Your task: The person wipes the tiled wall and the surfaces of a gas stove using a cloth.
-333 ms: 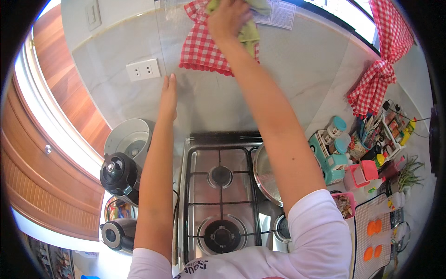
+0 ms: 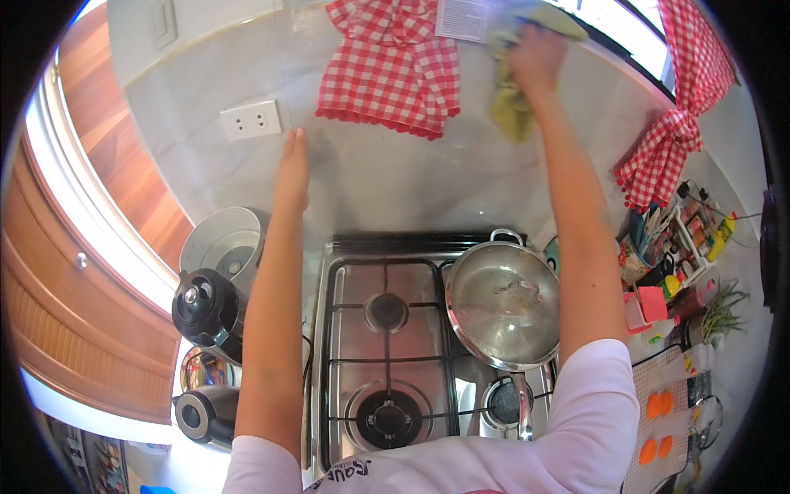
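Observation:
My right hand (image 2: 536, 64) reaches up to the tiled wall, its fingers closed on a yellow-green cloth (image 2: 512, 111). The cloth lies against the wall at the upper right and hangs below the hand, slightly blurred. Stretched out flat, my left hand (image 2: 294, 171) rests by the wall just below a white power outlet (image 2: 250, 121) and holds nothing. Between the hands hangs a red-and-white checked curtain (image 2: 378, 78). A printed sheet (image 2: 462, 18) on the wall sits between the curtain and the cloth.
Below my arms is a gas stove (image 2: 388, 342), with a glass-lidded pan (image 2: 504, 309) on its right side. Black-topped appliances (image 2: 206, 305) and a metal pot (image 2: 222, 239) stand at left. Jars, containers and a dish mat (image 2: 658, 370) with orange pieces lie at right.
My right hand has moved right with the cloth, from in front of the checked curtain to the wall past the printed sheet. My left hand stays nearly where it was.

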{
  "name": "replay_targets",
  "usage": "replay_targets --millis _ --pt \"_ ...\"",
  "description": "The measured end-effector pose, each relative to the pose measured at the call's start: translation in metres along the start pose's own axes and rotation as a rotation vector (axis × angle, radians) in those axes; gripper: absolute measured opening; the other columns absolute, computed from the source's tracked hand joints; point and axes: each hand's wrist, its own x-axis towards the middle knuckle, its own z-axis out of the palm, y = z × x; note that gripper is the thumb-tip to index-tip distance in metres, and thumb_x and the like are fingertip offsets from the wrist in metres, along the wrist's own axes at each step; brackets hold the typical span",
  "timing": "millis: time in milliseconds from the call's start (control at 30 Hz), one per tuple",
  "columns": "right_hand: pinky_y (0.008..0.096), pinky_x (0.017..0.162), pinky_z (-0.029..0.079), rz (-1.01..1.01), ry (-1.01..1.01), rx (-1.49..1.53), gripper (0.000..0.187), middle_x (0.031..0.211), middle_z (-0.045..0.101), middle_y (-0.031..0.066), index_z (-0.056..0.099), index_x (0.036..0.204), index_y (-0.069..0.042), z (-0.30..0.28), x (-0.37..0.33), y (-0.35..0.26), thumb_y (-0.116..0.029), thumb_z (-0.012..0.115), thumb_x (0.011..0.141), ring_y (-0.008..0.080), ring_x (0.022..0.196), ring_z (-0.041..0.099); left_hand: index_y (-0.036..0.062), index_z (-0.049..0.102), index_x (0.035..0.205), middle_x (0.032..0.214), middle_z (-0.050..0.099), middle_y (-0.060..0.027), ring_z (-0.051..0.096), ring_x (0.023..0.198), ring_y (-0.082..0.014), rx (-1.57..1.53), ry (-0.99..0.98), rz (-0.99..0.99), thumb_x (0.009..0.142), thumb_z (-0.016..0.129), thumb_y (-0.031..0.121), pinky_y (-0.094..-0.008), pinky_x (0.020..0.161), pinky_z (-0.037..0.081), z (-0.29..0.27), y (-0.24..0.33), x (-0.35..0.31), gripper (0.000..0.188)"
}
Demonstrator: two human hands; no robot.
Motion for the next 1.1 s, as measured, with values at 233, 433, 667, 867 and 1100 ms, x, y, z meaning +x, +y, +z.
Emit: replay_targets --millis 233,433,667,867,1100 --pt "0.0532 0.086 0.034 0.296 0.26 0.0 0.044 0.104 0.049 0.0249 0.05 0.1 0.003 0.008 0.015 -0.062 -0.026 0.06 0.069 0.0417 0.098 0.045 -0.003 0.023 0.14 0.145 0.025 -0.0194 0.023 0.135 -0.0295 0.047 0.051 0.042 0.092 0.039 0.049 -0.0361 0.109 0.021 0.005 0.006 0.002 0.072" --pt "0.056 0.093 0.031 0.143 0.073 0.301 0.026 0.104 0.056 0.0163 0.059 0.101 -0.007 -0.018 0.042 -0.242 -0.018 0.049 0.08 0.0319 0.105 0.049 -0.0038 0.024 0.139 0.146 0.025 -0.0172 0.023 0.135 -0.0276 -0.057 0.02 0.043 0.093 0.037 0.05 -0.0353 0.109 0.018 -0.012 -0.007 0.009 0.073" --pt "0.0543 0.097 0.03 -0.223 0.26 0.495 0.022 0.101 0.056 0.016 0.062 0.094 -0.006 -0.02 0.026 -0.282 -0.016 0.047 0.081 0.0307 0.104 0.049 -0.0054 0.025 0.138 0.145 0.027 -0.0171 0.025 0.134 -0.0281 -0.319 0.137 -0.113 0.094 0.034 0.051 -0.0361 0.109 0.018 -0.008 -0.011 -0.01 0.072" --pt "0.0556 0.11 0.012 -0.822 -0.24 0.42 0.028 0.118 0.054 0.007 0.064 0.103 -0.013 0.017 -0.155 -0.28 -0.021 0.05 0.08 0.027 0.127 0.035 -0.0044 0.021 0.14 0.147 0.021 -0.018 0.021 0.136 -0.0309 -0.488 0.29 -0.188 0.093 0.031 0.054 -0.0373 0.11 0.015 0.001 -0.022 -0.031 0.075" --pt "0.0493 0.087 0.039 -0.553 -0.189 0.336 0.022 0.095 0.059 0.0107 0.065 0.092 -0.01 0.005 -0.033 -0.242 -0.013 0.052 0.074 0.03 0.099 0.053 -0.0025 0.024 0.14 0.147 0.023 -0.0163 0.02 0.136 -0.0297 -0.445 0.398 -0.129 0.096 0.027 0.049 -0.0375 0.11 0.015 -0.006 -0.037 -0.045 0.068"
